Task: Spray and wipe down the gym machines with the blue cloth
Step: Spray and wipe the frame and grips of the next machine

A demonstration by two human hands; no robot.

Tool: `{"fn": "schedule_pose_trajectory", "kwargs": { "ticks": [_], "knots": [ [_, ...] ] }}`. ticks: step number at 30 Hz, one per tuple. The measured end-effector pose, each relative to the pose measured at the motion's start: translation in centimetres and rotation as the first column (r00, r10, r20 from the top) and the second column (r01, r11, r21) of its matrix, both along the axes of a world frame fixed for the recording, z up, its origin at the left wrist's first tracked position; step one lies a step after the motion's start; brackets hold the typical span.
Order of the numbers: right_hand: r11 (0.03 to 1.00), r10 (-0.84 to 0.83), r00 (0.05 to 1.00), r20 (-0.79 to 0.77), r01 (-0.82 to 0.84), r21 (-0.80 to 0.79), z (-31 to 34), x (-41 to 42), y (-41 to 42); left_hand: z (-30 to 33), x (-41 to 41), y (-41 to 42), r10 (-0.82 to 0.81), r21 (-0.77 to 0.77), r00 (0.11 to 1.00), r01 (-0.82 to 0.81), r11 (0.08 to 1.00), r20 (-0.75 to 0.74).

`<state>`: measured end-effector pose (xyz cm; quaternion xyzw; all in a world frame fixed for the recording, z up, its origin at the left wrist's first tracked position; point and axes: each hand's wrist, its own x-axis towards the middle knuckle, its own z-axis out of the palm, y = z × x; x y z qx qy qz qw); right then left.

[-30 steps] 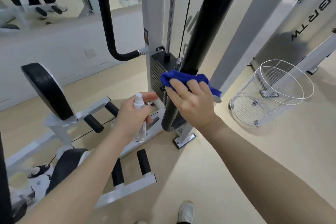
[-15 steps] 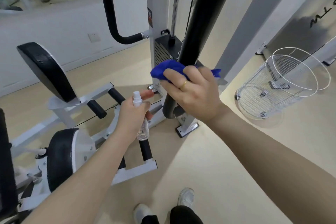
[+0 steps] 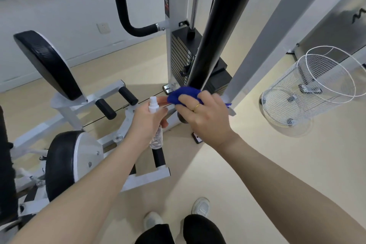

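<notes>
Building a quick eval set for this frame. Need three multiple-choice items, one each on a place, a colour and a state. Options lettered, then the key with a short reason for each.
1. Where does the wire basket stand?
A. On the floor, right of the machine
B. On the seat pad
C. On the weight stack

2. What colour is the cloth?
A. White
B. Blue
C. Yellow

3. What is the left hand doing?
A. Resting open on the floor
B. Pressing flat on the back pad
C. Gripping the spray bottle

Key:
1 A, the basket sits on the bare floor beside the grey frame post.
2 B, the cloth, held by the right hand against the lower end of the black padded bar, is deep blue.
3 C, its fingers curl round the clear bottle, white nozzle uppermost.
</notes>
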<state>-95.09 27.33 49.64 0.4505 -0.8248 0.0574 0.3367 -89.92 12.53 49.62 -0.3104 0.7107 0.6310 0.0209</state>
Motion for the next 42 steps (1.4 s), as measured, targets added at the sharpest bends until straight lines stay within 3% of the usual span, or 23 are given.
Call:
{"fn": "schedule_pose_trajectory", "kwargs": {
  "ticks": [3,7,10,12,13,14,15,16,17,18,19,20,23,26,29,35,37,39,41,42],
  "knots": [
    [0.991,-0.045,0.984,-0.172,0.021,-0.134,2.9,-1.1,-0.6,0.2,0.0,-0.2,-0.004,-0.011,1.000,0.004,1.000,-0.007],
    [0.997,-0.069,0.991,-0.114,0.066,-0.034,-0.9,-1.6,-0.5,0.2,0.1,-0.8,0.049,0.037,0.998,-0.047,0.998,-0.051],
    [0.991,-0.049,0.994,0.098,0.036,0.126,-5.4,-0.4,-0.3,0.1,0.4,-1.1,0.046,0.046,0.996,-0.042,0.998,-0.083],
    [0.980,-0.008,0.941,0.339,-0.060,0.189,-6.6,0.0,0.5,0.4,0.5,-1.0,0.017,0.025,0.995,-0.015,1.000,-0.102],
    [0.994,-0.029,0.890,0.455,-0.023,0.109,-6.3,0.2,1.1,0.7,0.5,-0.9,0.003,0.017,0.993,-0.001,1.000,-0.114],
    [0.993,-0.069,0.794,0.603,0.116,-0.039,-5.4,0.3,1.7,1.1,0.5,-0.8,-0.010,0.013,0.991,0.012,1.000,-0.131],
    [0.913,-0.061,0.623,0.780,0.351,-0.209,-3.6,0.3,2.2,1.8,0.4,-0.7,-0.026,0.010,0.988,0.028,1.000,-0.150],
    [0.703,0.104,0.411,0.906,0.613,-0.359,-1.5,-0.2,2.5,2.4,0.2,-0.4,-0.048,0.000,0.985,0.048,0.999,-0.165],
    [0.412,0.346,0.276,0.897,0.814,-0.409,0.8,-1.1,2.7,3.1,0.0,-0.1,-0.069,-0.019,0.983,0.067,0.998,-0.171],
    [0.207,0.511,0.256,0.820,0.890,-0.407,3.0,-2.1,3.1,3.7,-0.3,0.2,-0.084,-0.036,0.980,0.079,0.996,-0.178],
    [0.124,0.605,0.257,0.753,0.905,-0.408,4.9,-3.2,3.1,4.3,-0.6,0.6,-0.088,-0.043,0.978,0.081,0.996,-0.189],
    [0.112,0.669,0.253,0.699,0.895,-0.431,6.8,-4.0,2.7,5.1,-1.1,1.2,-0.087,-0.044,0.974,0.080,0.996,-0.210],
    [0.132,0.780,0.267,0.565,0.813,-0.567,10.8,-5.3,0.4,7.5,-2.3,2.5,-0.100,-0.079,0.955,0.081,0.994,-0.278],
    [0.162,0.759,0.337,0.558,0.731,-0.662,12.7,-5.5,-1.0,8.9,-3.5,3.0,-0.129,-0.125,0.922,0.089,0.988,-0.364],
    [0.234,0.786,0.310,0.535,0.652,-0.721,11.7,-5.1,-0.6,8.7,-4.1,3.5,-0.162,-0.129,0.896,0.118,0.985,-0.413],
    [0.413,0.572,0.469,0.672,0.543,-0.731,7.9,-4.6,-0.3,7.1,-4.7,4.0,-0.054,-0.031,0.900,0.045,0.998,-0.433],
    [0.568,0.439,0.402,0.804,0.569,-0.595,5.2,-4.2,0.0,7.3,-4.8,3.6,-0.034,-0.016,0.900,0.030,0.999,-0.434],
    [0.722,0.292,0.222,0.930,0.587,-0.367,2.8,-3.6,0.5,7.6,-4.8,3.3,-0.059,-0.045,0.910,0.045,0.998,-0.410],
    [0.720,0.301,0.082,0.950,0.634,-0.282,3.1,-3.5,0.5,7.9,-4.7,3.0,-0.079,-0.110,0.930,0.042,0.993,-0.358],
    [0.681,0.359,0.073,0.931,0.661,-0.314,4.4,-3.8,0.5,8.0,-4.6,2.9,-0.086,-0.145,0.936,0.038,0.989,-0.342]
  ]
}}
